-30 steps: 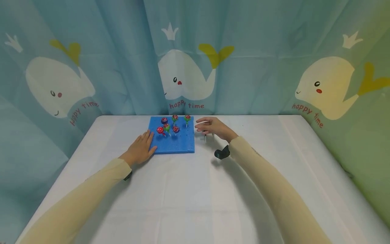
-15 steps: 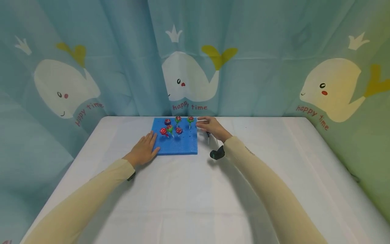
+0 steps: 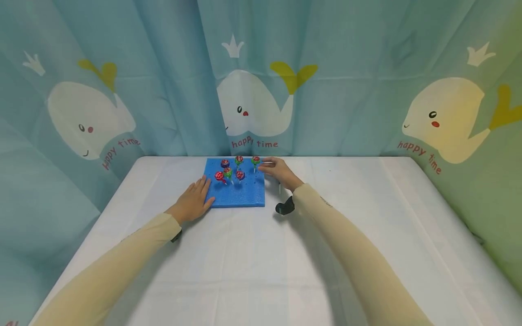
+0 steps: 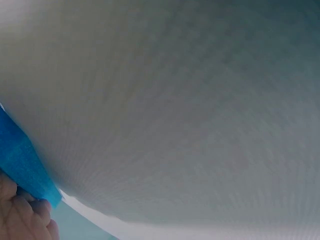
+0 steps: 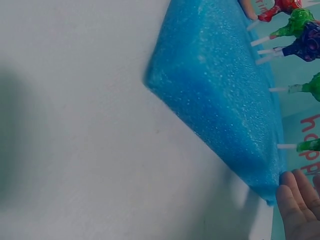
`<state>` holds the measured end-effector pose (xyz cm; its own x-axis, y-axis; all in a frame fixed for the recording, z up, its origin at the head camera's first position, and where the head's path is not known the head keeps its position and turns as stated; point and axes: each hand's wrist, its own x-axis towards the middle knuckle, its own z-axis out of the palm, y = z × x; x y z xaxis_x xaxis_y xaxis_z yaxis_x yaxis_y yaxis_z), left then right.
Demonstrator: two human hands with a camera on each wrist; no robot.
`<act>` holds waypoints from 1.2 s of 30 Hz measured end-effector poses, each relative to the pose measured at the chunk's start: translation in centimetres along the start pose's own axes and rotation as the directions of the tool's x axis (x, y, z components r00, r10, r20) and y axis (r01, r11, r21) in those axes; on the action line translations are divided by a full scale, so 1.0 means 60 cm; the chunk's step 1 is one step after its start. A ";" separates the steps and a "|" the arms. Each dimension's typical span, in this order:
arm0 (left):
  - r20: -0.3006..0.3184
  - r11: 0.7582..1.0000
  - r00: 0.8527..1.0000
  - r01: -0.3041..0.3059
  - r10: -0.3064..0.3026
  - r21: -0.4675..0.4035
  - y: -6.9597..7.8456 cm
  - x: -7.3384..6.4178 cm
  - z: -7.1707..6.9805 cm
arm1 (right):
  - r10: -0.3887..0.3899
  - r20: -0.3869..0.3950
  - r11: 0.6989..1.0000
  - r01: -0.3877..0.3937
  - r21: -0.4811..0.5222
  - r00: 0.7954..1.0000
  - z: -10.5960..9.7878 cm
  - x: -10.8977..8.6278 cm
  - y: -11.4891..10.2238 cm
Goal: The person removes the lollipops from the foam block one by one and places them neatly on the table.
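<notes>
A blue foam board (image 3: 234, 197) lies at the table's far side with several wrapped lollipops stuck in it by their sticks. They include a red one (image 3: 219, 176), a purple one (image 3: 240, 175) and a green one (image 3: 255, 160) near the far right corner. My left hand (image 3: 191, 201) rests on the board's left edge, fingers extended. My right hand (image 3: 281, 172) hovers at the right edge, fingertips close beside that green lollipop. In the right wrist view, the right hand's fingers (image 5: 297, 195) are extended near the board's corner, below a green lollipop (image 5: 309, 145) and apart from it.
The white-covered table (image 3: 228, 262) spreads in front of the board. A whale-printed curtain (image 3: 342, 108) stands behind it. A dark device (image 3: 285, 206) hangs under the right wrist. A thin white stick-like thing (image 3: 279, 188) shows below the right hand; what it belongs to is hidden.
My right hand has moved left, from beside the board to over its right edge near the green lollipop. The left hand stays on the board. The head view has shifted slightly.
</notes>
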<state>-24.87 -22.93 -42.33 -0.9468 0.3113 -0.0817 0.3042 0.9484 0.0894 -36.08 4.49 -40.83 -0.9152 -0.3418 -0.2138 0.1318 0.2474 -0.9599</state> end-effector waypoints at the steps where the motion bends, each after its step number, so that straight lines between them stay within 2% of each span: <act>1: -0.001 1.000 1.000 0.000 0.000 0.002 0.000 0.000 0.000 | 0.000 -0.004 1.000 0.000 -0.022 1.000 0.001 0.001 0.000; 6: 0.003 1.000 1.000 0.006 -0.006 -0.003 0.003 -0.001 -0.001 | -0.014 -0.030 0.995 0.011 -0.098 0.999 0.006 0.003 0.001; 14: 0.003 1.000 1.000 0.012 -0.011 -0.014 0.007 0.001 -0.001 | -0.047 -0.002 0.998 0.047 -0.046 0.999 0.013 0.005 0.005; 27: 0.006 1.000 1.000 0.028 -0.028 -0.002 0.003 -0.004 -0.001 | -0.056 0.007 0.993 0.057 -0.102 0.998 0.024 0.006 0.002; 36: 0.007 1.000 1.000 0.023 -0.023 -0.004 0.003 0.000 0.002 | -0.059 0.005 0.996 0.059 -0.074 0.998 0.023 0.005 0.001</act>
<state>-24.80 -22.77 -42.42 -0.9527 0.2902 -0.0903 0.2823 0.9550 0.0913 -35.83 3.15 -41.20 -0.9193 -0.3603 -0.1581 0.0494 0.2929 -0.9549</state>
